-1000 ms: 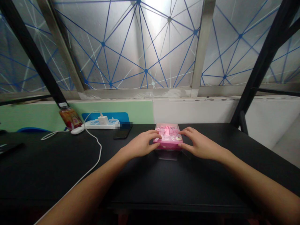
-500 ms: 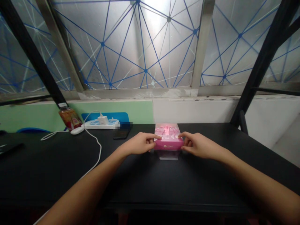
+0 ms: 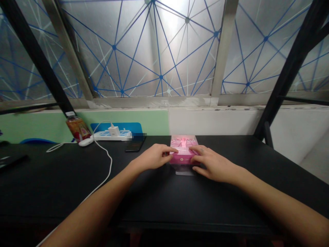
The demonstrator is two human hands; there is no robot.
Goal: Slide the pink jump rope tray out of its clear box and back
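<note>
A pink box (image 3: 180,159) with a clear-looking top lies on the black table, pink cord-like strands showing inside it. At its front lower edge a pale, see-through flap (image 3: 181,172) sticks out toward me. My left hand (image 3: 155,157) grips the box's left front corner, index finger on the top edge and thumb against the side. Over the right front part of the box is my right hand (image 3: 209,163), its fingers spread. Its index fingertip reaches the top, another finger is at the front face, and the thumb is beside the flap.
A black phone (image 3: 135,144) lies left of the box. Behind it are a white power strip (image 3: 113,137) with a plugged-in charger (image 3: 113,130) and a bottle (image 3: 77,127). A white cable (image 3: 111,164) runs forward under my left forearm. Windows rise behind the black table (image 3: 164,202).
My right hand has moved left from the box's right side onto its front, with the fingers now spread. My left hand stays at the left corner.
</note>
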